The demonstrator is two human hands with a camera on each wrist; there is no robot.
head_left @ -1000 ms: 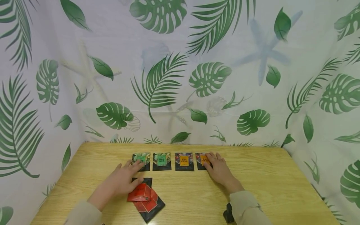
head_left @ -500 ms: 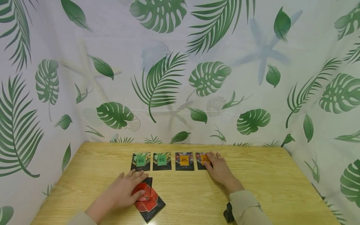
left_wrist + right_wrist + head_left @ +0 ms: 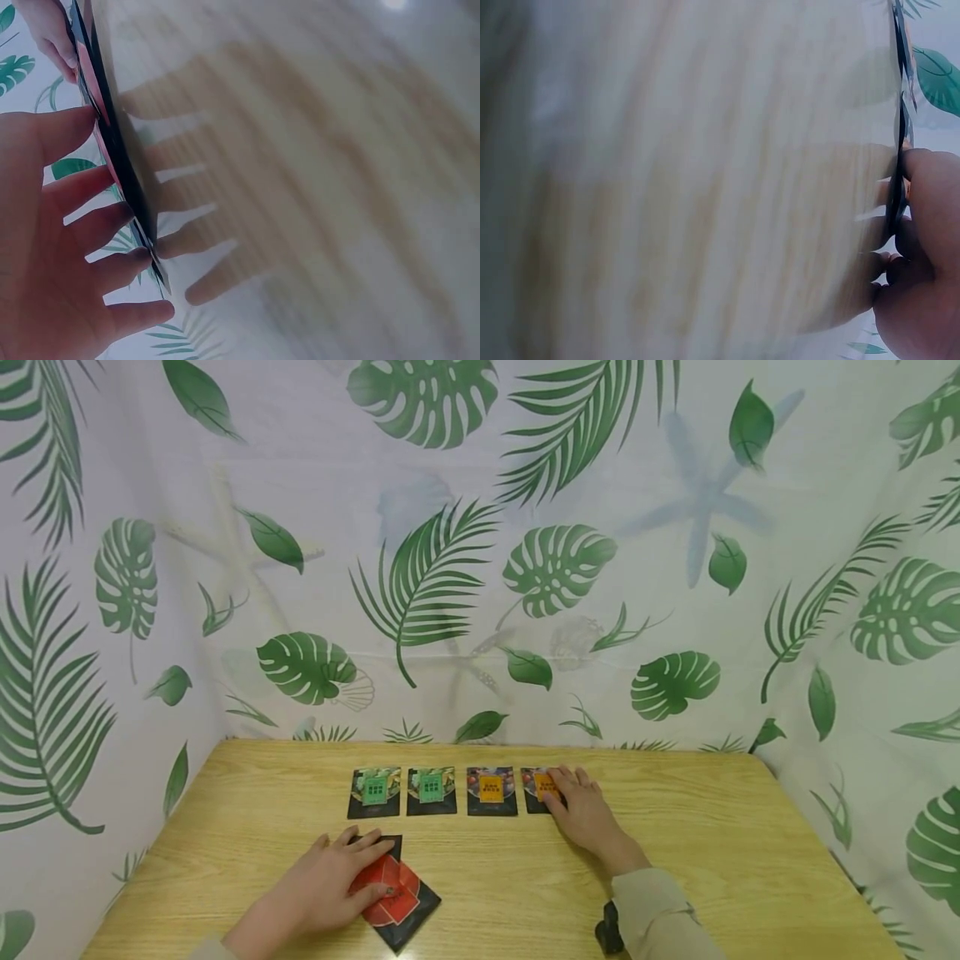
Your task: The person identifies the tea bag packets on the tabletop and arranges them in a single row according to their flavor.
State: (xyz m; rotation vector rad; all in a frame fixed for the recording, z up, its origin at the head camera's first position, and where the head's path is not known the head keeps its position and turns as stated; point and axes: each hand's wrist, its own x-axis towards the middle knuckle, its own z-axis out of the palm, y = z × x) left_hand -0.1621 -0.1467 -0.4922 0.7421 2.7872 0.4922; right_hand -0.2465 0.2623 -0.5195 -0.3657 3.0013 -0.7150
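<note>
My left hand [image 3: 324,881] lies over a small overlapping pile of black-and-red packets [image 3: 405,906], fingers spread and fairly straight, thumb on the red face. In the left wrist view its fingertips [image 3: 135,259] touch the packets' edge. My right hand [image 3: 590,820] rests on the rightmost orange-labelled packet [image 3: 533,793], covering its right part. Left of that packet lie another orange-labelled packet [image 3: 491,792] and two green-labelled ones, the inner [image 3: 432,792] and the outer [image 3: 374,792], all flat in one row.
The packets lie on a wood-grain table [image 3: 480,868]. A white cloth [image 3: 465,710] with green leaf prints hangs behind and at both sides. A small black object [image 3: 610,929] sits by the right sleeve [image 3: 660,910].
My left hand has drawn back from the leftmost green-labelled packet toward me and now lies on the red packets. The right hand has stayed on its orange-labelled packet.
</note>
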